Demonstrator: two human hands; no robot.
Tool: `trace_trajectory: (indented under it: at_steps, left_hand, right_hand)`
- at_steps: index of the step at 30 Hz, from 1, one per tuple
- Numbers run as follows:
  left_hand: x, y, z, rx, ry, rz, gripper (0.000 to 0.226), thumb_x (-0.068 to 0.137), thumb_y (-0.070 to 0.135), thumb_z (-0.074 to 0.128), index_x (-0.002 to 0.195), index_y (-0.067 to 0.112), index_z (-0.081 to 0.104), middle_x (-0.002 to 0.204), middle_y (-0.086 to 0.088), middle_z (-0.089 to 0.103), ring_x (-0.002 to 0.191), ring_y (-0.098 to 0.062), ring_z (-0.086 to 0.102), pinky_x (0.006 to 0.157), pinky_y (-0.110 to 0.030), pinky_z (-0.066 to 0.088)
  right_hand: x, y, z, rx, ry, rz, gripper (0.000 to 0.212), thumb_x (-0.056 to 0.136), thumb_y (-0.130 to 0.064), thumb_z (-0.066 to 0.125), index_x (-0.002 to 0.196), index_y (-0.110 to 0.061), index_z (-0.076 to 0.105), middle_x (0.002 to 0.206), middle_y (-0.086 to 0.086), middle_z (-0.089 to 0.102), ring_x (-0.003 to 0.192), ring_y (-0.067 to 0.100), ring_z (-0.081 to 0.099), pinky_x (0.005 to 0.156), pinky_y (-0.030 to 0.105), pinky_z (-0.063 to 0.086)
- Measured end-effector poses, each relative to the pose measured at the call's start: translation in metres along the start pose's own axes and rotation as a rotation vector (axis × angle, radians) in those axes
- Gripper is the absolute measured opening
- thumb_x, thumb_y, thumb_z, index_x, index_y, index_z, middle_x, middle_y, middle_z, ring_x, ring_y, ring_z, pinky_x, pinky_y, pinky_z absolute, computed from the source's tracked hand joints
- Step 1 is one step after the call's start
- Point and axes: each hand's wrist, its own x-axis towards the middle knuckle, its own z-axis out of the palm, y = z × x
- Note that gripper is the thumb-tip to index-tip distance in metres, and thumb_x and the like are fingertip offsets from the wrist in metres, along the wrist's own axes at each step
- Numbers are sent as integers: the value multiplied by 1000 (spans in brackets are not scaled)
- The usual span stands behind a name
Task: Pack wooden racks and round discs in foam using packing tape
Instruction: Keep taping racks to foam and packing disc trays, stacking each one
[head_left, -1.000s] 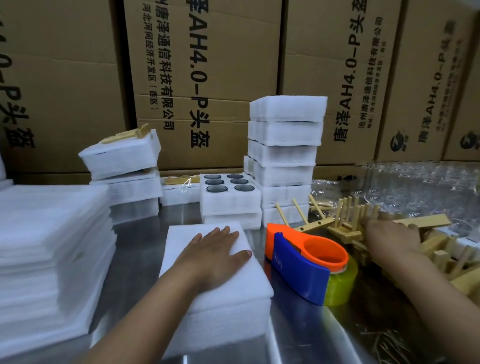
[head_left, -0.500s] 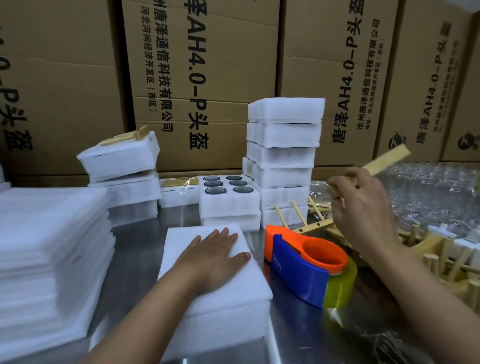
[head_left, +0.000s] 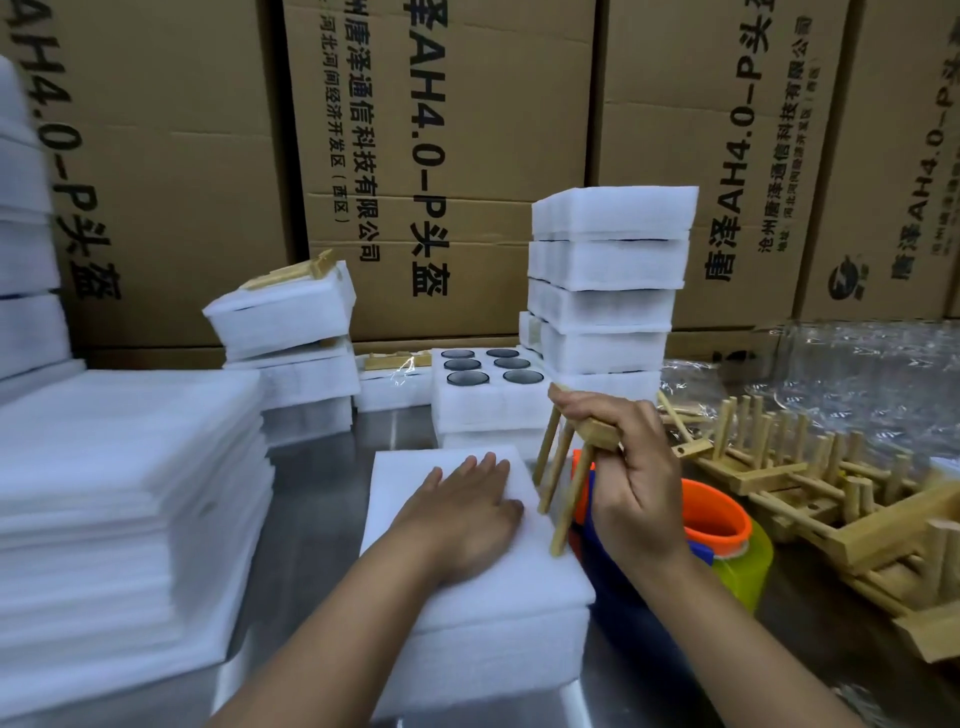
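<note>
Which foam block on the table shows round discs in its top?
The low foam block just behind the covered block under the left hand. Six dark discs sit in holes in its top; the others show none.

Rear of view filled by stacked brown cardboard cartons (head_left: 457, 171), printed in black with Chinese characters and "AH4.0-P" running sideways. Dark vertical gaps between stacks. Work surface: bare metal table (head_left: 311, 467), dull sheen, faint reflections. Crumpled clear plastic film (head_left: 857, 364) right rear, against cartons. Light soft, even.
</note>
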Motion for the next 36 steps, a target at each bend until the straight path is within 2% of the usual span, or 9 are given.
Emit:
trace_trajectory:
  at_steps: [5,10,13,17,21,23,26,32,36]
  left_hand:
    - [1,-1,0,19,-15,1,55,101,38,17,151,24,0,158,10,-8,144,-5,-8,116,-30,-6]
    - [-1,1,-2,38,-22,4,55,101,37,18,151,24,1,158,9,-8,144,-6,-9,116,-32,-6]
    - [-3,1,-2,50,1,21,54,101,38,20,151,26,5,159,7,-1,145,-10,-4,117,-32,-2]
    - [0,1,-1,40,23,32,54,100,36,22,152,22,9,159,5,4,146,-12,1,119,-35,1]
    - [-5,3,-3,10,56,38,37,101,33,23,125,20,48,137,-2,48,130,-17,39,112,-38,24]
    - [-12,5,-7,80,60,120,34,102,29,24,114,22,55,131,-1,50,126,-17,40,108,-37,26]
    - [-15,4,-10,246,14,201,36,101,30,26,126,23,51,144,0,37,138,-20,25,112,-43,22]
    - [-13,4,-9,179,-8,193,47,96,40,29,143,35,26,156,12,13,145,-10,-1,116,-51,6]
    - [-9,3,-10,186,-11,205,43,93,40,26,133,30,42,154,7,21,145,-14,2,116,-47,7]
  right_hand:
    - [-2,2,-3,115,-3,60,46,73,3,34,91,-31,61,109,-15,64,111,18,58,92,18,42]
    - [-4,4,-4,173,118,54,51,75,12,37,95,-29,59,113,-3,63,113,20,57,97,33,43]
    - [-8,3,-1,164,145,47,41,77,9,45,96,-25,58,115,0,60,115,13,55,98,30,42]
    - [-19,0,7,136,49,23,30,72,-1,55,95,-19,57,106,-1,62,106,10,59,92,22,44]
    - [-24,1,3,-65,-63,-103,16,66,-9,56,82,-6,59,83,2,59,79,17,56,71,31,44]
    - [-21,0,-5,-135,-158,-205,22,64,-19,54,84,-14,52,81,1,56,78,17,53,72,29,38]
    - [-18,-3,-13,-77,-379,-253,24,64,-22,58,83,-12,49,86,2,51,80,17,51,68,30,41]
    - [-18,-5,-18,-13,-726,-65,37,72,-44,61,103,-23,64,104,-10,42,88,8,52,76,28,46]
    - [-15,-10,-15,210,-656,259,25,80,-42,55,90,-26,71,93,-1,48,91,10,52,80,17,40]
